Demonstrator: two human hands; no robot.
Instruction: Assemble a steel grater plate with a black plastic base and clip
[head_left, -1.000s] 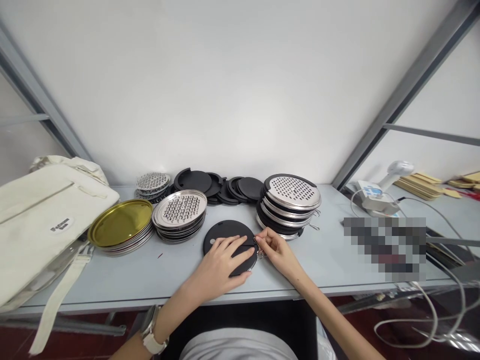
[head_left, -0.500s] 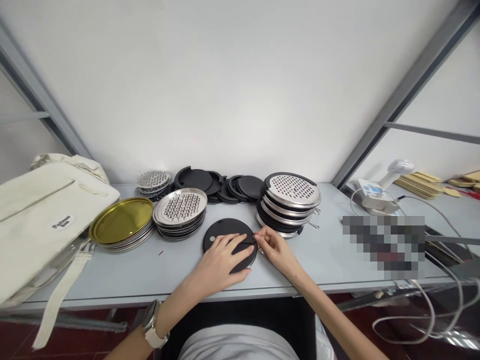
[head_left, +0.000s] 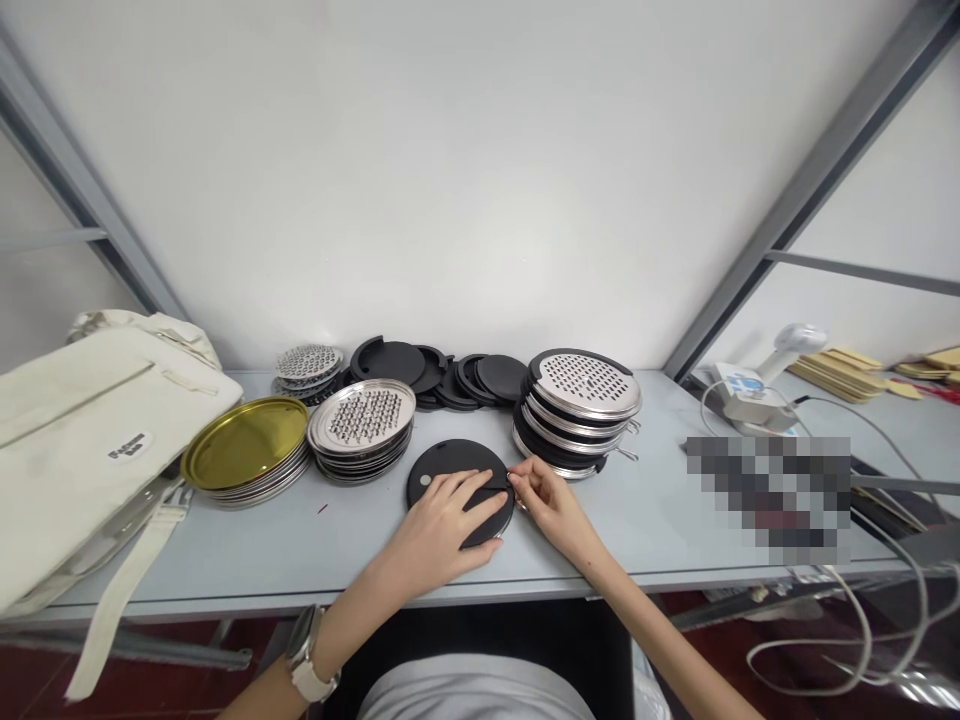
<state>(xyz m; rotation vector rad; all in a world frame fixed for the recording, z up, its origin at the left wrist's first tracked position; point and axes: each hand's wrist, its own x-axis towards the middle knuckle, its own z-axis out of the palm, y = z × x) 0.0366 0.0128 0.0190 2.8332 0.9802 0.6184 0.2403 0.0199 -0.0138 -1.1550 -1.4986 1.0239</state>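
Note:
A black round disc point(head_left: 454, 458) with a pale dot and a small slot lies on the table in front of me. My left hand point(head_left: 454, 515) rests flat over its right half, fingers spread, the thumb at the near rim. At the disc's right edge, my right hand point(head_left: 546, 500) pinches a small metal wire loop point(head_left: 521, 505), mostly hidden by the fingertips. Close behind my right hand stands a stack of graters in black rings point(head_left: 589, 385), with wire loops sticking out on its right. Left of the disc is a pile of metal grater plates point(head_left: 361, 415).
Gold-topped round plates point(head_left: 247, 440) are stacked at the left beside a cream bag point(head_left: 82, 430). Black rings and discs point(head_left: 450, 380) lie along the wall, near smaller grater discs point(head_left: 307, 362). At the right are a white scanner on a stand point(head_left: 757, 390), cables and a pixelated patch.
Both hands keep almost the same position on the disc and at its edge. The whole view has shifted very slightly.

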